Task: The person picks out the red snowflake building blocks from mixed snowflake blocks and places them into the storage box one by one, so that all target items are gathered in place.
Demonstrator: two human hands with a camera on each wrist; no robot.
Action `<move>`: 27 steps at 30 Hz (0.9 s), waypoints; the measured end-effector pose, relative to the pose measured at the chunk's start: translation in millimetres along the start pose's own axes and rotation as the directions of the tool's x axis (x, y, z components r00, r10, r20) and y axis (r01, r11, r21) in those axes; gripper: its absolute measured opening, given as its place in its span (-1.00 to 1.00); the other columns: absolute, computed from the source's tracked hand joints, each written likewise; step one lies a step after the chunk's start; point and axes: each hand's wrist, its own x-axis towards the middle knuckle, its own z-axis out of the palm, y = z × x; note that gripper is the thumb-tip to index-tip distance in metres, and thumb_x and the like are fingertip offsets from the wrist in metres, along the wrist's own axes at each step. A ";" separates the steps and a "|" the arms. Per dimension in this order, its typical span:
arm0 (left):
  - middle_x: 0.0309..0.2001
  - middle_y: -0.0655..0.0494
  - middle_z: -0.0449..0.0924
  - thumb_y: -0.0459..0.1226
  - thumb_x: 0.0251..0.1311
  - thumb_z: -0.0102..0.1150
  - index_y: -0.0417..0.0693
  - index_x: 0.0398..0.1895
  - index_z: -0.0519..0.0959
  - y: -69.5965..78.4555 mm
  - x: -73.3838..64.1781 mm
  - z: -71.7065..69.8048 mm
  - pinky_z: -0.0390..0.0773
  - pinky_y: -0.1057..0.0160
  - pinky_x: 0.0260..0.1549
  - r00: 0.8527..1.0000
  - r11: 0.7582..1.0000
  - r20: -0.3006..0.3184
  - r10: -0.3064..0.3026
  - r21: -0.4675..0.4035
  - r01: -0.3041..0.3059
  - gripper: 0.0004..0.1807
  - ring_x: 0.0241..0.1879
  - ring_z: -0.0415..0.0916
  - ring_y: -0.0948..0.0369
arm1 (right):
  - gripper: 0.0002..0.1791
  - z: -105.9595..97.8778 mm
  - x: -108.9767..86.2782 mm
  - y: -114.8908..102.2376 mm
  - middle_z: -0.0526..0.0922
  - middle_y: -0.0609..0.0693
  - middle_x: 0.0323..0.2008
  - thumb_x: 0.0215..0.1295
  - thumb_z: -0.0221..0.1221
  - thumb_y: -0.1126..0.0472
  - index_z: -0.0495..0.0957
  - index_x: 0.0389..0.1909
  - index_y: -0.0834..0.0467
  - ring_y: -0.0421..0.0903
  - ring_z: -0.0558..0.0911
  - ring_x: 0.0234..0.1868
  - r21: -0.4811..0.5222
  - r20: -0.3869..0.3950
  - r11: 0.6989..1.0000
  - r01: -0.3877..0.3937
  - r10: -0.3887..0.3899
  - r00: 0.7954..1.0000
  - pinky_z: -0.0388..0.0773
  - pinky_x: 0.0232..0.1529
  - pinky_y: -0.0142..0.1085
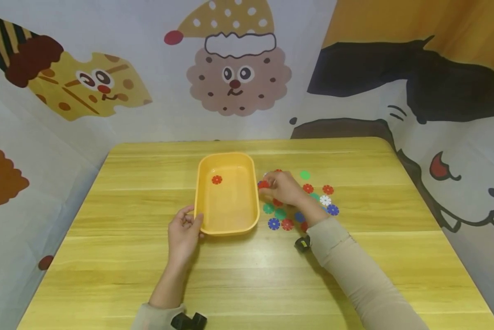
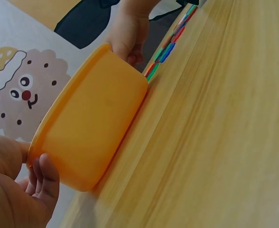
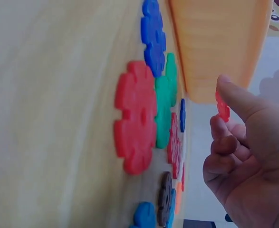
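A yellow-orange plastic tray point(image 1: 230, 211) sits on the table with one red snowflake disc point(image 1: 216, 179) lying inside. My left hand point(image 1: 183, 233) grips the tray's near-left rim, thumb over the edge and fingers against the outer wall, as the left wrist view shows of the tray wall point(image 2: 91, 118). Just beyond the tray's right side, my right hand point(image 1: 286, 188) pinches a red snowflake disc point(image 3: 222, 107) between thumb and index finger, above the table. Under and around that hand lie loose discs, among them a blue disc point(image 1: 273, 223) and a green disc point(image 1: 268, 208).
To the right of the tray, several discs spread out, including a white disc point(image 1: 325, 200), a blue disc point(image 1: 332, 210) and a bright green disc point(image 1: 305, 175). The wooden table point(image 1: 247, 284) ends at a cartoon-printed cloth point(image 1: 148, 123) behind.
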 end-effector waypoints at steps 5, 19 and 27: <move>-0.34 -0.04 0.49 -0.38 0.36 0.22 -0.25 0.20 0.50 -1.2 -0.4 -0.7 0.69 0.33 -0.57 1.000 1.000 0.011 -0.005 -0.008 0.005 -0.63 -0.54 0.49 0.27 | -0.51 -0.3 2.1 1.7 0.65 0.05 -0.28 0.25 0.41 0.02 0.61 0.06 0.27 -0.05 0.61 -0.37 0.018 -0.046 0.999 -0.027 0.028 0.999 0.68 -0.39 -0.29; -0.33 -0.05 0.50 -0.39 0.36 0.21 -0.28 0.21 0.50 -1.6 0.8 0.8 0.70 0.31 -0.56 1.000 1.000 0.005 0.005 -0.001 -0.005 -0.62 -0.53 0.51 0.26 | -0.61 -9.2 7.2 -22.3 0.61 -0.01 -0.36 0.28 0.39 -0.01 0.62 -0.09 0.22 -0.10 0.49 -0.47 0.011 -0.184 0.999 0.037 -0.034 0.982 0.51 -0.51 -0.33; -0.33 -0.05 0.49 -0.38 0.36 0.20 -0.27 0.27 0.48 -2.7 1.3 0.8 0.69 0.33 -0.58 1.000 1.000 0.010 0.014 -0.015 -0.014 -0.58 -0.54 0.50 0.27 | -0.63 -3.4 13.1 -39.2 0.63 -0.02 -0.33 0.28 0.40 0.08 0.63 -0.05 0.25 -0.12 0.41 -0.53 0.051 -0.181 0.991 0.126 -0.115 0.977 0.43 -0.55 -0.37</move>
